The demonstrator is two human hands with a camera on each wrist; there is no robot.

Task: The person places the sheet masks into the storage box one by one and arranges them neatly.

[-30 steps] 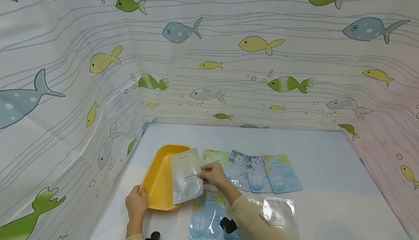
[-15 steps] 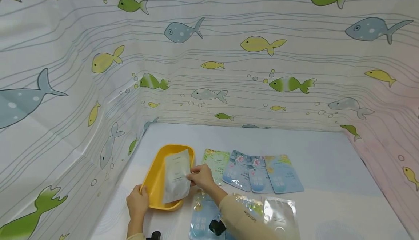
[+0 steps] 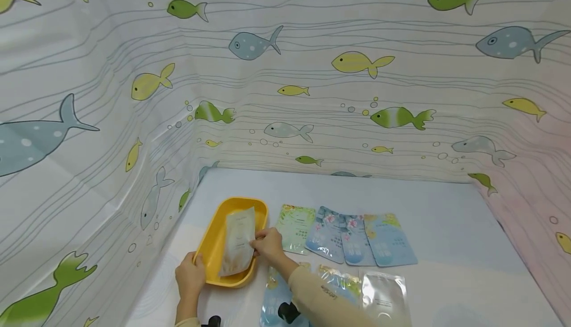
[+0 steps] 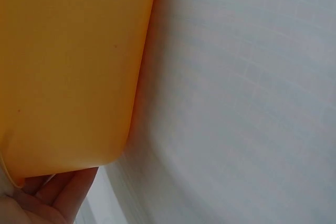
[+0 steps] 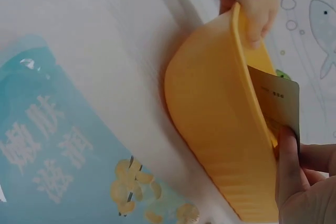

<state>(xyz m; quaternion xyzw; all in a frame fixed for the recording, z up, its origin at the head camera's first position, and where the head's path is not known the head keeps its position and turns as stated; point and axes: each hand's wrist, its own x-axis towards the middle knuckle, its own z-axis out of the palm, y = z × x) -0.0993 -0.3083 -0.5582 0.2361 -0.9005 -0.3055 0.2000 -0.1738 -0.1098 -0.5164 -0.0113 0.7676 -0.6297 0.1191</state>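
My left hand [image 3: 190, 273] grips the near left rim of a yellow plastic basin [image 3: 215, 247], its thumb over the inside in the right wrist view. Between the thumb and fingers of my right hand [image 3: 269, 245] is the edge of a pale silver face mask sachet [image 3: 238, 243]. The sachet sits tilted inside the basin, partly below the rim [image 5: 240, 51]. In the left wrist view the basin's outer wall [image 4: 79, 72] hides part of my left hand [image 4: 52, 198].
Right of the basin lie a green sachet [image 3: 295, 228] and several blue ones [image 3: 392, 240] in a row. Nearer are another blue sachet [image 3: 276, 297], partly under my right forearm, and a silver one [image 3: 384, 292]. A fish-print curtain [image 3: 339, 94] surrounds the white table [image 3: 455, 247].
My right hand has moved left and slightly down, bringing the silver sachet from over the basin's right rim down into the basin. My left hand keeps its hold on the rim.
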